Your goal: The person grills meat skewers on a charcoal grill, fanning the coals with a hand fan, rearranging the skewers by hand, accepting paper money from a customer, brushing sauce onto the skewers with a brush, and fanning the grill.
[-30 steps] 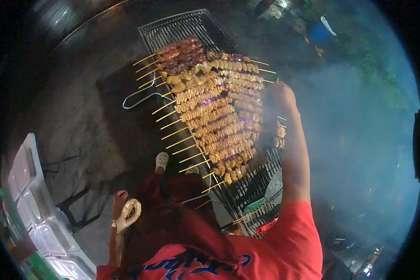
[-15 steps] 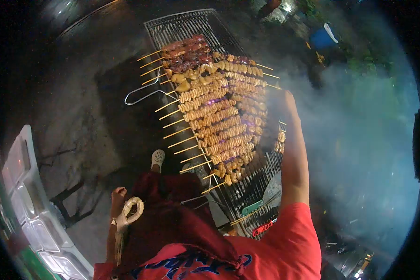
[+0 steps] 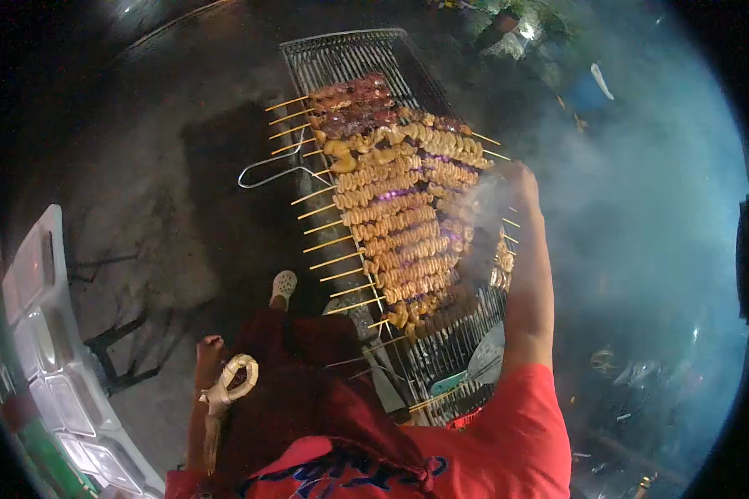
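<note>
My right hand (image 3: 514, 180) is over the right side of a long grill, fingers curled and partly lost in smoke. A smeared brownish shape below it covers some of the food; what the hand grips cannot be made out. Folded meat skewers (image 3: 398, 243) lie in rows across the grate, bamboo ends sticking out on both sides. Darker red meat skewers (image 3: 349, 100) lie at the far end. My left hand (image 3: 210, 345) hangs low on the left, closed. Against its forearm is a straw-coloured thing with a looped handle (image 3: 240, 376); whether the fingers hold anything is hidden.
A wire handle (image 3: 262, 173) juts from the grill's left side. On the near grate (image 3: 441, 353) lie a green-handled tool (image 3: 449, 382) and a red-handled one (image 3: 464, 418). Clear plastic containers (image 3: 75, 407) stand at the left. Thick smoke (image 3: 632, 241) drifts to the right.
The view has shifted slightly, so the grill sits a little further right and lower at its far end. My right hand stays over the grill's right side; the left hardly changes.
</note>
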`<state>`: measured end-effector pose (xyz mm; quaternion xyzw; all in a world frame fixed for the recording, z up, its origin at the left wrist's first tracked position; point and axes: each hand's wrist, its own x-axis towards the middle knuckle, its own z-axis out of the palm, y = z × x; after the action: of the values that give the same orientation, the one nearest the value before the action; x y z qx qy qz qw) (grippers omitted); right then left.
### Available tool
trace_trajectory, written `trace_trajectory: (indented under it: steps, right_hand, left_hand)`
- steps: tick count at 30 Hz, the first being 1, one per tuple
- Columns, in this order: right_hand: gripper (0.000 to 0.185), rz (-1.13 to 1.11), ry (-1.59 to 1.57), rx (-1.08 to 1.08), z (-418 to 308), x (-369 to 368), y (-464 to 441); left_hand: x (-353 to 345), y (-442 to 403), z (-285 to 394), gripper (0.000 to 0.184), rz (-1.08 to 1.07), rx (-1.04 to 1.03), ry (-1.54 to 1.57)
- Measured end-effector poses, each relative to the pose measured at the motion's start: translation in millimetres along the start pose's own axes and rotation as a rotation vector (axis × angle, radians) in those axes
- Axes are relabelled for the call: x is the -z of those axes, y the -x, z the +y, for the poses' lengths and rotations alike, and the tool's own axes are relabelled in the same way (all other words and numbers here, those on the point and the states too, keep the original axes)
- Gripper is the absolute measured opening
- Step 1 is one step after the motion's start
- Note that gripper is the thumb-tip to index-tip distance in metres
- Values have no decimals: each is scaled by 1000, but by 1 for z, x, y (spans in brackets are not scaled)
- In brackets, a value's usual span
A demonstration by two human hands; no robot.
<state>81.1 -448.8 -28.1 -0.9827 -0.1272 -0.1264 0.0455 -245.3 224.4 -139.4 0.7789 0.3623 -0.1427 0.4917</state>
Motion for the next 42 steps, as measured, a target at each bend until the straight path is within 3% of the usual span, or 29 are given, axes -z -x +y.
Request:
trace_trajectory:
  steps: [2,4,8,10,12,15,18,21,25,26,28,29,31,33,36,39,42]
  right_hand:
    - [20,-42,-353,-274,64,-60,11]
    - [18,-122,-446,-365,77,-74,14]
    - [20,-204,-151,-102,48,-45,14]
    - [20,-87,-86,-105,32,-30,2]
    - [18,100,-80,-290,-17,0,-23]
    - [18,183,96,-42,3,-34,-39]
    - [22,-125,-58,-131,-3,-22,-45]
    - [21,-174,118,35,-36,12,-46]
    - [21,-29,-96,212,-22,22,-43]
    - [20,-61,-96,161,-23,20,-44]
    - [17,-102,-500,-84,-9,-2,-41]
    - [16,-110,-904,-281,10,-41,-36]
    - [13,-147,-968,-371,13,-49,-33]
    - [12,-208,-281,-154,-9,-16,-43]
    - [13,-120,-201,-4,0,-23,-40]
    - [11,-196,-229,-189,-9,-16,-37]
    - [12,-221,155,-263,2,-44,-34]
  left_hand:
    - [10,-32,-54,17,-127,-50,-77]
    - [10,-55,-97,17,-225,-49,-90]
    - [7,-58,-107,17,-151,16,-81]
    - [8,-58,-113,17,-107,28,-90]
    - [9,-58,-117,17,-68,41,-94]
    - [10,-57,-122,18,-15,59,-103]
    - [14,-55,-130,20,41,70,-108]
    - [13,-49,-135,22,88,56,-181]
    - [12,-51,-154,22,48,125,-156]
    - [12,-50,-150,21,38,129,-153]
    - [10,-50,-140,20,12,134,-152]
    - [11,-50,-135,20,-2,134,-151]
    - [14,-54,-127,19,-25,127,-151]
    - [17,-60,-121,18,-53,117,-148]
    - [23,-69,-109,16,-98,105,-134]
    - [28,-80,-95,15,-143,80,-112]
    - [39,-96,-73,14,-204,27,-89]
